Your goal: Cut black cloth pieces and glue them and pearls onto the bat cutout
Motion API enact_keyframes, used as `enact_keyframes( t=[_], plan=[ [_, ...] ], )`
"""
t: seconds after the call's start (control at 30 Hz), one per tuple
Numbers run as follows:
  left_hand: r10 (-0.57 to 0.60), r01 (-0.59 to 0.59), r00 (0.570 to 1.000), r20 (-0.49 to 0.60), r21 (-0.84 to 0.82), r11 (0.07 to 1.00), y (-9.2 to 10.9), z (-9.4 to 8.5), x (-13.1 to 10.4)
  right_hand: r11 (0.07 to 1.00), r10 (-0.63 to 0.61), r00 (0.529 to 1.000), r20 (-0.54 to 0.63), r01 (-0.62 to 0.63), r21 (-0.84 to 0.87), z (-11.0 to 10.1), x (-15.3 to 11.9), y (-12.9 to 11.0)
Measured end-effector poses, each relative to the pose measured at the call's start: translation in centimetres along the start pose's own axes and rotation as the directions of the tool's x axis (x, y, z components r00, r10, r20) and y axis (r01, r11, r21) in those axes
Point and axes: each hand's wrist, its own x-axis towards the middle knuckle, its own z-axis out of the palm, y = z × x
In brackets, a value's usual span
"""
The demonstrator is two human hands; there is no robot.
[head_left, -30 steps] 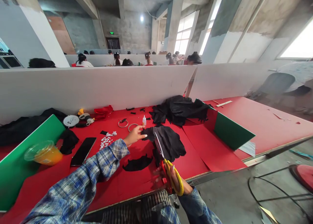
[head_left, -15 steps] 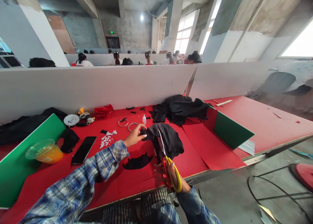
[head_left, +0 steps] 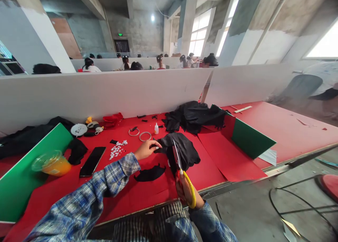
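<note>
My left hand [head_left: 147,149] pinches the near-left edge of a black cloth [head_left: 188,153] between thumb and fingers. In my right hand [head_left: 185,192] is a pair of scissors [head_left: 191,190] with yellow and red handles. The blades point away from me and lie over the cloth; whether fabric is between them I cannot tell. A cut, curved black cloth piece [head_left: 150,173] lies flat below my left hand. Just beyond that hand are a metal ring [head_left: 145,136] and a small white bottle [head_left: 156,128].
Crumpled black fabric [head_left: 195,117] lies at the back of the red table. To the left are a phone [head_left: 92,161], white beads [head_left: 116,150] and a cup of orange drink [head_left: 54,163]. Green boards [head_left: 250,138] stand on both sides; a stool [head_left: 329,187] is at right.
The scissors' handles have come closer together in my right hand. My left hand has shifted slightly, its fingers still at the cloth's edge. The view has moved a little.
</note>
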Motion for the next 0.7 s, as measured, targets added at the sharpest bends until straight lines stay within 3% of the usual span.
enact_keyframes(
  t=[0.3,0.47,0.53,0.7],
  plan=[
    [-0.033,0.024,0.993,-0.116,-0.081,0.996,-0.1,0.1,0.4,0.998,0.024,0.992,0.123,-0.03,0.046,-1.0,-0.7,1.3],
    [-0.069,0.031,0.981,-0.18,-0.207,0.978,0.2,0.7,0.8,0.993,-0.105,0.962,0.254,0.089,0.073,-1.6,-1.7,2.5],
    [-0.077,0.029,0.981,-0.176,-0.261,0.965,0.5,0.9,0.8,0.991,-0.128,0.96,0.248,0.113,0.071,-1.5,-1.7,2.9],
    [-0.101,0.039,0.983,-0.152,-0.368,0.929,1.6,0.9,0.5,0.996,-0.059,0.975,0.213,0.043,0.079,-0.6,-1.1,2.3]
  ],
)
